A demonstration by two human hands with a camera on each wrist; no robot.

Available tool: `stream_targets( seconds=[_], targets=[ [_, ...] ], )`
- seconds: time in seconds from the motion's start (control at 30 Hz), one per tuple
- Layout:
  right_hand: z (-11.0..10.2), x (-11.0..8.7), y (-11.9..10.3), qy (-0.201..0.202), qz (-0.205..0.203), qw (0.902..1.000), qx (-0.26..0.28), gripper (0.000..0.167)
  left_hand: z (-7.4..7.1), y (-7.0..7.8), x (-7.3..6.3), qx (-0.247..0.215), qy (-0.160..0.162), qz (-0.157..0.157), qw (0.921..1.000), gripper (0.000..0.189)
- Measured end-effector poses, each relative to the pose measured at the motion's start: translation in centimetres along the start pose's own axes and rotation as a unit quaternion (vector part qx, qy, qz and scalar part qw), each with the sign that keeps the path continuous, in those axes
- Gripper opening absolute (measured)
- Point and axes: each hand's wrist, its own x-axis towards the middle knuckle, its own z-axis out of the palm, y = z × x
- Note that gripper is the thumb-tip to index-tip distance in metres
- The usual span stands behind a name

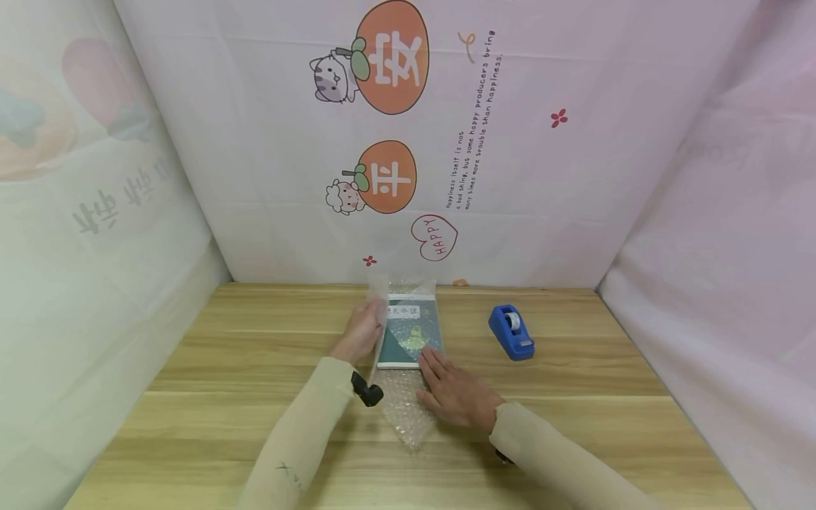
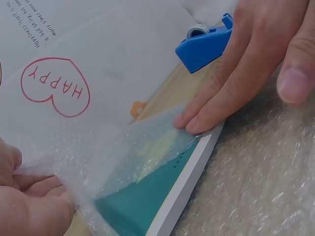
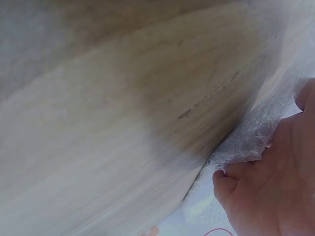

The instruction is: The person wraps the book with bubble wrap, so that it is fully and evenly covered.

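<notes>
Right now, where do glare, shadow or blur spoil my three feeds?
Head: bright, small glints on the bubble wrap; left wrist: the wrap clouds part of the green book, its bare corner reads clearly; right wrist: tabletop grain blurred, dark shadow mid-frame, pale washed-out lower left.

On the surface (image 1: 255,418), roughly mid-width and toward the back: a book (image 1: 392,356) on bubble wrap (image 1: 408,407), with part of the wrap over its cover and more in front, toward the person. At the book's left side, on the edge of the wrap, the left grip (image 1: 363,329); at its front right corner, atop the wrap, the right grip (image 1: 459,393). Well to the right, near the back edge, a tape dispenser (image 1: 510,347) with a tape roll (image 1: 513,321) in it. Behind everything, a cloth backdrop (image 1: 523,234); along either side, cloth walls (image 1: 95,304).
</notes>
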Motion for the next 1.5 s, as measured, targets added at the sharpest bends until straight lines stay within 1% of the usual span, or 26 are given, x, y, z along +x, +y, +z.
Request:
stream_targets(
  seconds=[0.1,0.23,0.33,0.43,0.5,0.6,0.67,0.73,0.8,0.83,0.9,0.93,0.97,1.03,1.07,1.13,1.17,1.23,1.27,1.37,1.43,1.5],
  targets=[
    [0.0,0.0,0.0,-0.003,0.002,1.0,0.001,0.073,0.7,-0.3,0.2,0.016,0.019,0.009,0.9996,0.048],
    [-0.2,-0.1,0.0,-0.008,0.006,0.9999,0.005,0.073,1.5,-0.7,0.2,0.064,0.045,0.018,0.9968,0.045],
    [-0.3,-0.1,0.0,-0.011,0.009,0.9999,0.007,0.073,1.9,-0.8,0.0,0.096,0.051,0.019,0.9939,0.046],
    [-0.4,-0.2,0.0,-0.014,0.011,0.9998,0.008,0.073,2.1,-0.8,-0.3,0.113,0.052,0.02,0.992,0.048],
    [-0.5,-0.2,0.0,-0.015,0.013,0.9998,0.01,0.073,2.2,-0.8,-0.3,0.121,0.052,0.02,0.991,0.048],
    [-0.5,-0.1,0.1,-0.019,0.014,0.9997,0.011,0.073,2.1,-0.7,-0.1,0.141,0.044,0.022,0.9887,0.047],
    [-0.6,-0.1,0.0,-0.021,0.013,0.9997,0.008,0.073,1.9,-0.6,0.1,0.164,0.031,0.017,0.9859,0.047],
    [-0.6,-0.1,0.0,-0.023,0.01,0.9997,0.006,0.073,1.6,-0.4,0.1,0.193,0.013,0.011,0.981,0.048],
    [-0.7,-0.1,-0.1,-0.023,0.008,0.9997,0.006,0.073,1.2,-0.2,0.2,0.232,-0.014,0.004,0.9726,0.053],
    [-0.7,-0.1,-0.2,-0.023,0.007,0.9997,0.006,0.073,1.0,-0.1,0.2,0.257,-0.029,0.003,0.9661,0.056],
    [-0.7,-0.1,-0.2,-0.023,0.006,0.9997,0.004,0.072,0.7,0.2,0.0,0.306,-0.058,0.004,0.9503,0.061],
    [-0.7,-0.1,-0.2,-0.022,0.007,0.9997,0.005,0.072,0.5,0.3,0.0,0.334,-0.072,0.011,0.9399,0.063],
    [-0.7,-0.1,-0.2,-0.023,0.007,0.9997,0.004,0.072,0.3,0.4,0.1,0.364,-0.086,0.019,0.9274,0.065],
    [-0.6,-0.1,-0.2,-0.024,0.009,0.9997,0.0,0.072,0.0,0.5,0.0,0.425,-0.109,0.04,0.8976,0.065],
    [-0.6,-0.1,-0.2,-0.025,0.01,0.9996,-0.001,0.072,-0.2,0.6,0.0,0.454,-0.121,0.056,0.881,0.063],
    [-0.6,0.0,-0.2,-0.028,0.012,0.9995,-0.003,0.073,-0.5,0.5,0.1,0.508,-0.145,0.088,0.8445,0.058],
    [-0.5,0.0,-0.2,-0.029,0.012,0.9995,-0.005,0.073,-0.7,0.5,0.1,0.528,-0.157,0.102,0.8282,0.056],
    [-0.5,0.0,-0.2,-0.031,0.012,0.9994,-0.007,0.073,-1.1,0.4,0.1,0.559,-0.179,0.125,0.8002,0.054],
    [-0.6,0.0,-0.2,-0.032,0.012,0.9994,-0.007,0.073,-1.2,0.4,0.0,0.569,-0.19,0.134,0.7892,0.054],
    [-0.5,0.0,-0.2,-0.033,0.011,0.9993,-0.012,0.073,-1.7,0.2,-0.1,0.586,-0.22,0.154,0.7645,0.055],
    [-0.5,0.0,-0.1,-0.032,0.011,0.9993,-0.014,0.073,-1.8,0.2,-0.4,0.597,-0.235,0.161,0.7499,0.056],
    [-0.5,0.0,-0.1,-0.031,0.01,0.9993,-0.015,0.073,-1.9,0.1,-0.5,0.608,-0.242,0.173,0.7366,0.056]
  ],
)
